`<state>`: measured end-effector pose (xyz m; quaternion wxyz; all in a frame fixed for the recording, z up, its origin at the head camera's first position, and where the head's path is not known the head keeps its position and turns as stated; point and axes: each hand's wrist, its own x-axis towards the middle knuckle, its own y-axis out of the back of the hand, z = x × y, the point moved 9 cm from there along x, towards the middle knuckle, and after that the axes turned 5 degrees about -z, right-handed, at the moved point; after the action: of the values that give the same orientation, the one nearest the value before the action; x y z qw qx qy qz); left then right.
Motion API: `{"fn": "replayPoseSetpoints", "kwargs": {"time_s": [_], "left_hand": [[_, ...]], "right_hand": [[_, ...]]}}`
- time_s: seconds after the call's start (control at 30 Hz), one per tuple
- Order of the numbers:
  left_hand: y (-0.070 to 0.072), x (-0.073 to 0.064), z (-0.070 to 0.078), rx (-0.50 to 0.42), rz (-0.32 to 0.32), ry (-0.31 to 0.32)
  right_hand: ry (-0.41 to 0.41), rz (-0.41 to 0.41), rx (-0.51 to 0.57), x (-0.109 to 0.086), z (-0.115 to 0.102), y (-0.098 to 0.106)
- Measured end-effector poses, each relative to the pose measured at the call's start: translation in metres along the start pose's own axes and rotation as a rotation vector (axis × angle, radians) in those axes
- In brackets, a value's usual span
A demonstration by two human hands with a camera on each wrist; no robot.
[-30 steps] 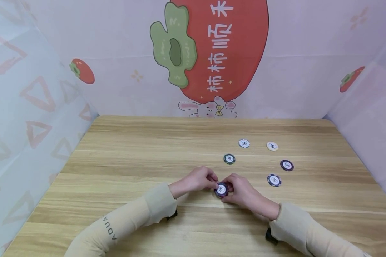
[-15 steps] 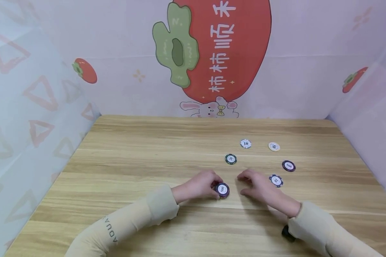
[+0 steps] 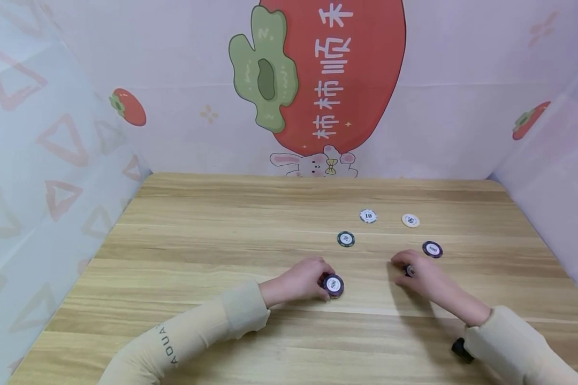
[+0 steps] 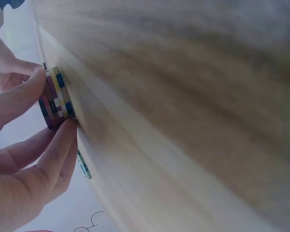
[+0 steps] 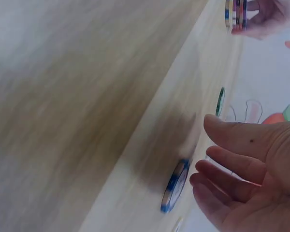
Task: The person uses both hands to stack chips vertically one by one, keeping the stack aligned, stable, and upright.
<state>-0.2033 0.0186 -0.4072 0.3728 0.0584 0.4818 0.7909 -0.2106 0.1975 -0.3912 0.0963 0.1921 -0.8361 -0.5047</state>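
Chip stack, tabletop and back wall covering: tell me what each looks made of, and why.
The chip stack looks like hard plastic or clay composite, smooth: its discs show even thickness and crisp coloured edge blocks. The tabletop seems smooth wood or wood-look laminate: streaked grain runs across it. The back wall covering is probably matte printed fabric or film: a faint horizontal crease crosses it.

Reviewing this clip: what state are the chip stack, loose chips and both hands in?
Chip stack: upright, 500 showing on top
Left hand: gripping the stack
Blue chip: flat, not gripped
Right hand: open beside the blue chip
Green 20 chip: flat
White 10 chip: flat
Cream 50 chip: flat
Purple 500 chip: flat
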Motion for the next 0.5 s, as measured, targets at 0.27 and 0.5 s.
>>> {"fn": "replayPoseSetpoints", "kwargs": {"time_s": [0.27, 0.5], "left_hand": [[-0.002, 0.002, 0.000, 0.015, -0.005, 0.021], [-0.001, 0.001, 0.001, 0.001, 0.002, 0.014]], "right_hand": [[-0.026, 0.033, -0.044, -0.008, 0.013, 0.007], [-0.027, 0.059, -0.093, -0.010, 0.018, 0.010]]}}
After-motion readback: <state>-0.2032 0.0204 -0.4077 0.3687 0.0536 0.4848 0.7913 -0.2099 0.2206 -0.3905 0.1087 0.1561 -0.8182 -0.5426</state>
